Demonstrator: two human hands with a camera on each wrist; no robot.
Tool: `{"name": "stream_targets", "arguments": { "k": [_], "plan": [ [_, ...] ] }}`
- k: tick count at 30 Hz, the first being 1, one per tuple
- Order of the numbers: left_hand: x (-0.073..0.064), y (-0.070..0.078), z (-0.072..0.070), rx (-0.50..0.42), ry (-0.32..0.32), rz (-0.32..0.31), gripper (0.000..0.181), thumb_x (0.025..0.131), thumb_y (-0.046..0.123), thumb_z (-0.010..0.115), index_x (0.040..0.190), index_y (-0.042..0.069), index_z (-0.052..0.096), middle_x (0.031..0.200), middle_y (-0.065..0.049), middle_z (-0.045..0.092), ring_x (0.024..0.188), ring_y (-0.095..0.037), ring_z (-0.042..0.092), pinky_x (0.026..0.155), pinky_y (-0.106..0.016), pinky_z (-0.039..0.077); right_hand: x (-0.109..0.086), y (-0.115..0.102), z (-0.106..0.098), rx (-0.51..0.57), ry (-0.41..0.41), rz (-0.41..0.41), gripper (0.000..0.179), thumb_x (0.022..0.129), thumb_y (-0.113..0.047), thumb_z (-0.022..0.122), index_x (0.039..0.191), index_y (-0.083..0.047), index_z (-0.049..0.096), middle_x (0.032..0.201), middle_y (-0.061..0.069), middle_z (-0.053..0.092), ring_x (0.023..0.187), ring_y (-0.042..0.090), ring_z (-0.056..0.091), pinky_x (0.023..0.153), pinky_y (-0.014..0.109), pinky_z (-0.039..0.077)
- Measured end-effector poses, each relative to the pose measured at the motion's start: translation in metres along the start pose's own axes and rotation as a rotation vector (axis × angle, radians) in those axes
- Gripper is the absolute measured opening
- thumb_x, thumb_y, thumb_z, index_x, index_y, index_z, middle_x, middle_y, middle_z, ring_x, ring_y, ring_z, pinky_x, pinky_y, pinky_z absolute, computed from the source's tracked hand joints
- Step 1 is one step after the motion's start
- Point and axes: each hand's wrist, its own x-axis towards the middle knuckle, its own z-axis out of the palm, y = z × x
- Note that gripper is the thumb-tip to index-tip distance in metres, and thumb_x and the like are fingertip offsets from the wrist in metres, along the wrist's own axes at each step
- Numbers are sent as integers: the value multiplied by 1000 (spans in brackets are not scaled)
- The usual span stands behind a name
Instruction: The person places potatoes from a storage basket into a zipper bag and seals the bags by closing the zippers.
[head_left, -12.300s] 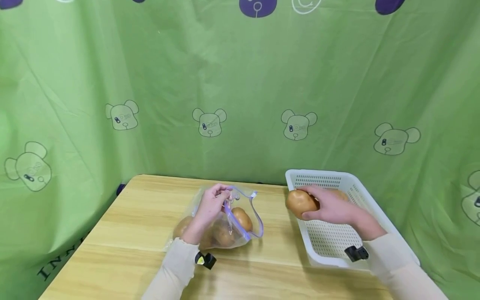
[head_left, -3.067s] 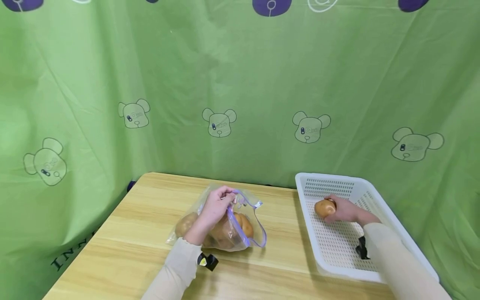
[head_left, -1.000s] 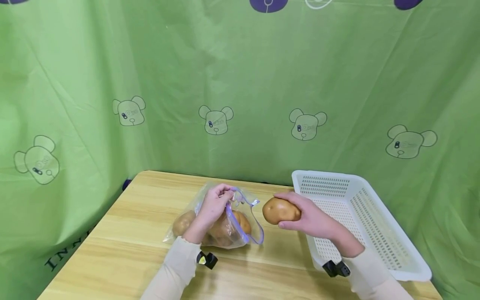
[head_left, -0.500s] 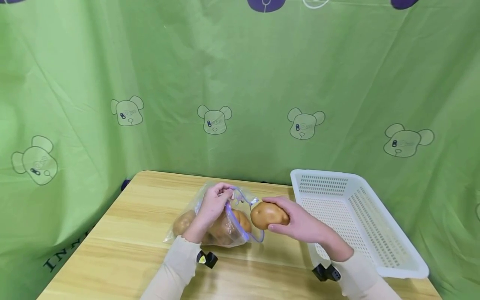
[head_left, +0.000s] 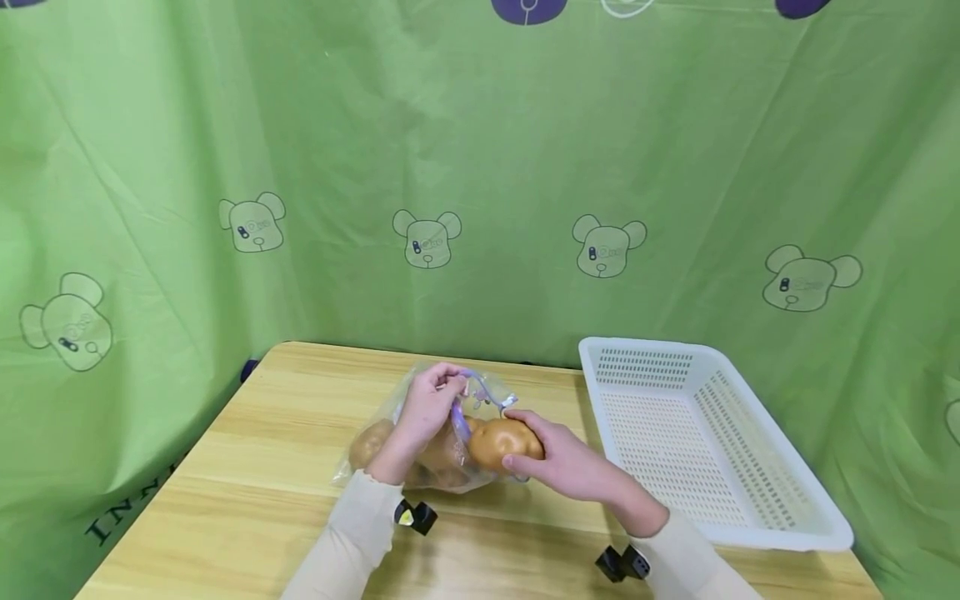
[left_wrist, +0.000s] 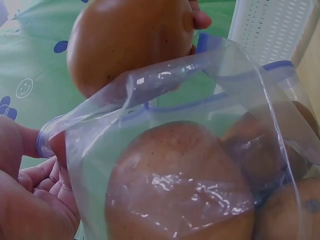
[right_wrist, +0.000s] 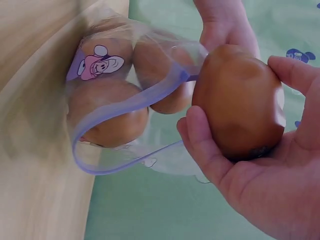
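Note:
My left hand (head_left: 423, 408) pinches the rim of a clear zip bag (right_wrist: 112, 110) with a blue-purple zip strip, holding its mouth open to the right. Several brown potatoes (left_wrist: 180, 185) lie inside the bag, which rests on the table. My right hand (head_left: 566, 462) grips one more potato (head_left: 498, 442), thumb on the near side and fingers round the far side. That potato is right at the bag's mouth and covers part of the zip strip in the head view. In the left wrist view it appears just beyond the bag's rim.
A white perforated plastic basket (head_left: 667, 450) stands at the right of the wooden table (head_left: 292, 433), with no potatoes visible in it. A green curtain (head_left: 510, 300) with bear-head prints hangs behind the table's back edge.
My right hand took the potato from the basket and carried it left to the bag's mouth. Two potatoes have left the basket since the oldest frame. My left hand has kept its hold.

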Motion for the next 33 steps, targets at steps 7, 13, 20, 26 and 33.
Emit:
{"name": "stream_targets", "arguments": {
  "k": [7,13,20,26,33],
  "plan": [
    [0,2,1,27,1,4,17,91,2,55,103,-7,63,77,-9,59,55,-8,47,46,-15,39,7,8,5,32,119,79,62,87,-37,67,134,-4,45,110,13,62,91,20,60,76,35,51],
    [1,1,2,27,-28,10,17,91,1,55,102,-9,62,80,-19,59,56,-8,47,46,-15,39,16,11,14,31,299,148,64,77,-38,78,123,-4,48,110,12,61,90,20,60,75,34,52],
    [2,-2,4,86,-52,54,17,91,1,56,101,-10,63,79,-8,59,63,-9,48,52,-15,42,24,11,24,-15,380,88,61,72,-34,82,121,-10,55,110,9,60,92,21,59,76,36,52],
    [2,-2,6,88,-22,66,17,90,5,57,101,-7,64,82,-12,61,66,-9,51,55,-16,44,25,10,27,-27,350,65,65,77,-31,78,133,-10,53,114,13,54,94,24,56,77,35,52],
    [0,4,5,77,-20,42,15,91,5,57,100,-3,65,82,-14,61,65,-10,51,54,-16,44,20,5,26,130,305,54,57,84,-6,69,135,2,46,121,22,46,99,31,57,80,33,55]
  ]
}}
